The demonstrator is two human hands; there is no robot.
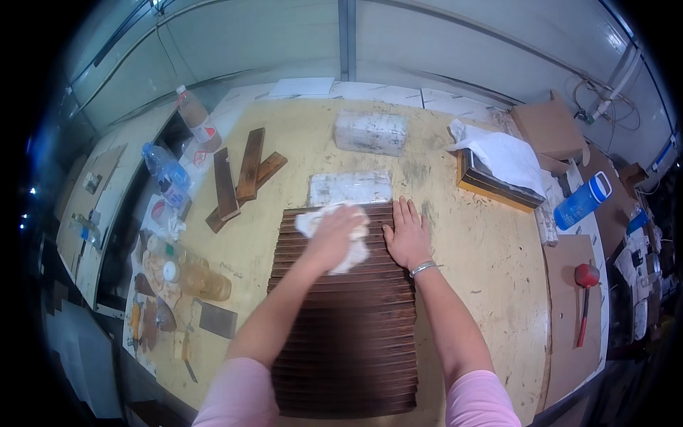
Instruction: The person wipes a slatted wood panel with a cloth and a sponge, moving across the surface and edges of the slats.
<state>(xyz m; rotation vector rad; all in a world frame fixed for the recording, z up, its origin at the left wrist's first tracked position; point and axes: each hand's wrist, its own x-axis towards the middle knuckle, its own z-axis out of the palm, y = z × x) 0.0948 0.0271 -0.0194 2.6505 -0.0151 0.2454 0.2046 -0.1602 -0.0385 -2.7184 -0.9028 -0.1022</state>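
Observation:
A row of dark brown wooden slats lies side by side on the table in front of me, forming a ribbed panel. My left hand, slightly smeared by motion, grips a crumpled white cloth and presses it against the far part of the slats. At the panel's far right corner, my right hand lies flat with its fingers stretched out, a metal bracelet on the wrist. Just beyond the slats, a whitish wrapped block sits against their far edge.
Farther back stands a second wrapped block. Three loose dark boards are stacked crosswise at left, near plastic bottles and a jar of yellowish liquid. On the right are a cloth-covered box, a blue bottle and a red mallet.

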